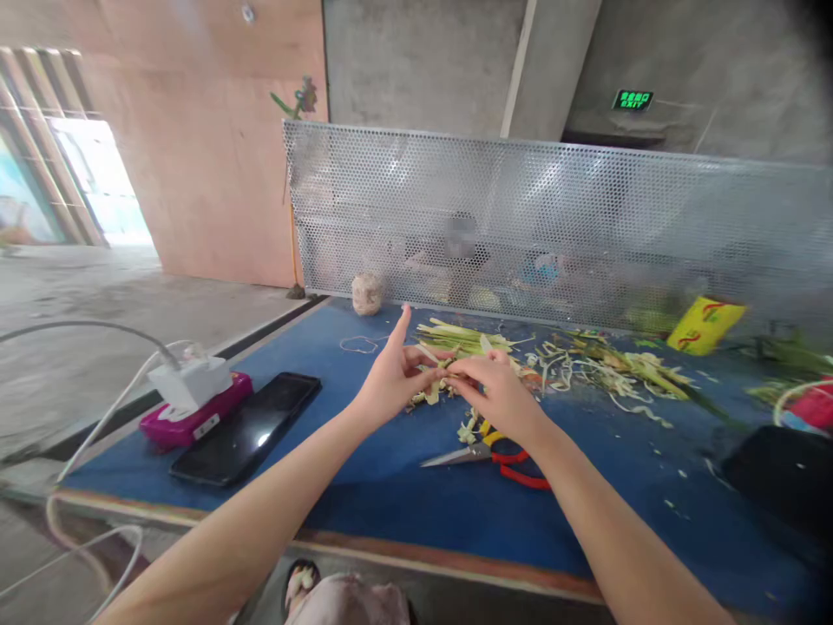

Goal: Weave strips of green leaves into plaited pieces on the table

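Note:
Over the middle of the blue table, my left hand (394, 375) and my right hand (500, 389) meet almost fingertip to fingertip. A small pale strip, apparently of plant stalk, is pinched between them; its exact shape is partly covered by the fingers. One digit of the left hand points upward. Just behind the hands lies a bundle of pale green stalks (455, 337). Red-and-yellow-handled scissors (465, 455) rest below the right hand, the forearm overlapping one handle. Curled plant shreds (560, 369) lie to the right of the hands.
A phone (247, 430) and a purple power strip with a white charger (195, 417) occupy the left side. A ball of twine (367, 294) stands by the perforated metal screen (390, 208), with a person behind it. A yellow packet (706, 325) sits back right, a black object (781, 477) nearer.

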Motion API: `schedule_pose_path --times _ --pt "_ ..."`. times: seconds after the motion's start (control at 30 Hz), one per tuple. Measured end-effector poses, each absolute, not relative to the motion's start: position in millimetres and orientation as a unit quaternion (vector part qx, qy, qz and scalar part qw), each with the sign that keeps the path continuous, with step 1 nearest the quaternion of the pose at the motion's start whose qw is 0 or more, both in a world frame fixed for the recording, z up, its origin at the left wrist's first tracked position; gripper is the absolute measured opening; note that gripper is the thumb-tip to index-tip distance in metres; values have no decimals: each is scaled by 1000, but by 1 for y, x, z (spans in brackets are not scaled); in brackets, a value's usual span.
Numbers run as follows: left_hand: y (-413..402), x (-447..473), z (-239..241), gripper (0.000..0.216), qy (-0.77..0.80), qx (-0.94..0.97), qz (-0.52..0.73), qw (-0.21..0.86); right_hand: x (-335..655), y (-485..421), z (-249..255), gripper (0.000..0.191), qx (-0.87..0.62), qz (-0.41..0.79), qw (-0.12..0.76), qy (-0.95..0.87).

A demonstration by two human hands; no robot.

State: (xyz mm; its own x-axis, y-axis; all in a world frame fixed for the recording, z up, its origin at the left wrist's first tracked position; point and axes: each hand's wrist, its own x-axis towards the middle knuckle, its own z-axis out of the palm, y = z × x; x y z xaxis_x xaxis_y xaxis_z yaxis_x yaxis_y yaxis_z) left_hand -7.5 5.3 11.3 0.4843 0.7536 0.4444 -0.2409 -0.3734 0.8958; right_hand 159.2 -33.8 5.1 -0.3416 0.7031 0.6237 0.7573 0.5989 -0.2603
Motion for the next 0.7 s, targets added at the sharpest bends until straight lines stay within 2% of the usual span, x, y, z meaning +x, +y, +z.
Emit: schedule_pose_path --times 0.17,0.33,0.5,0.7 --pt "6 -8 12 98 206 700 489 479 158 -34 7 28 -492 14 399 -773" --pt "3 -6 10 100 198 713 460 491 151 -36 6 28 -483 28 364 -796" --pt "2 -6 8 107 202 716 474 471 149 -35 3 18 -480 48 367 -796" --pt "4 -9 8 99 209 739 452 454 150 -35 3 24 -482 8 355 -801"
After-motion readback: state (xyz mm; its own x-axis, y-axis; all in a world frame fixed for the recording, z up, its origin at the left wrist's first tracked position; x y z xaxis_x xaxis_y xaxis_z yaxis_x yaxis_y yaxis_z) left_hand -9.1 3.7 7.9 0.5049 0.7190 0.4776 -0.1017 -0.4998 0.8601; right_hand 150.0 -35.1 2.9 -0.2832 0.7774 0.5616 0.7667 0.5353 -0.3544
